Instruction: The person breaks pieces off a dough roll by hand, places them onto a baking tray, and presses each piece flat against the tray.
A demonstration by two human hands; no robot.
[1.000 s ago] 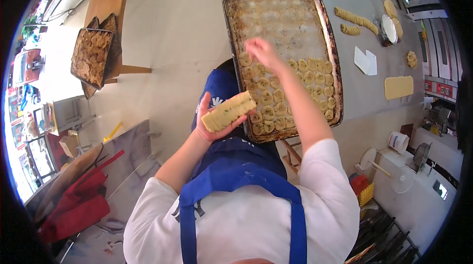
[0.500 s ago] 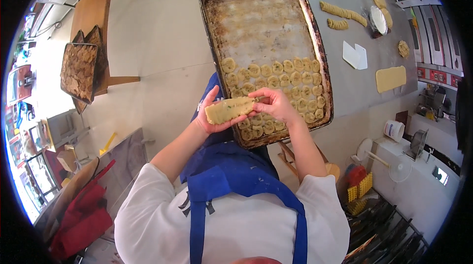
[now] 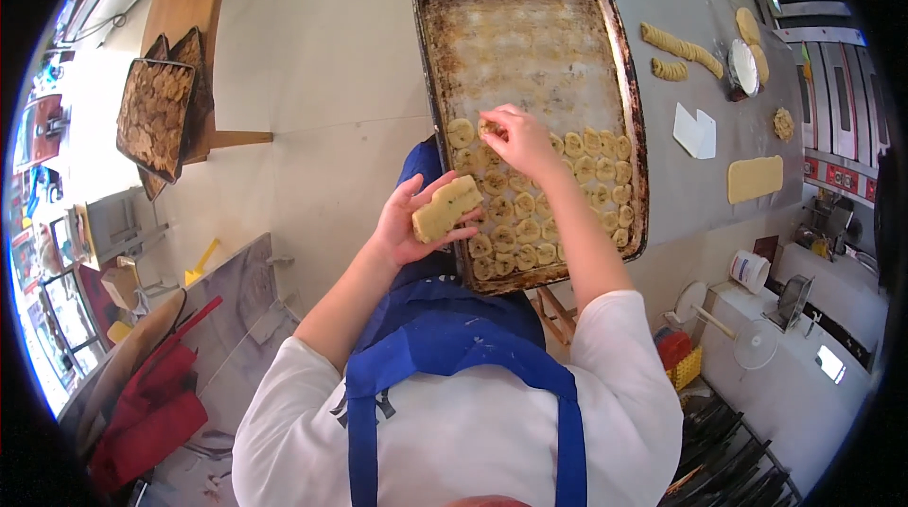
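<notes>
In my left hand, palm up with the fingers curled beneath it, lies a short log of pale yellow dough with green flecks at its cut end. My right hand reaches over the large dark-rimmed baking tray and pinches a small dough slice at the tray's surface. That slice is beside a round one at the tray's left edge. Rows of round dough slices fill the tray's near part, some hidden under my right forearm. The far part of the tray shows bare, browned metal.
Right of the tray, the grey table holds ridged dough rolls, a white scraper, a white bowl, a flat dough sheet and a dough lump. Trays of browned pieces rest by a wooden bench at left.
My right hand has left the dough log and moved forward over the tray with a slice. The log in my left hand looks shorter. The whole view has shifted slightly.
</notes>
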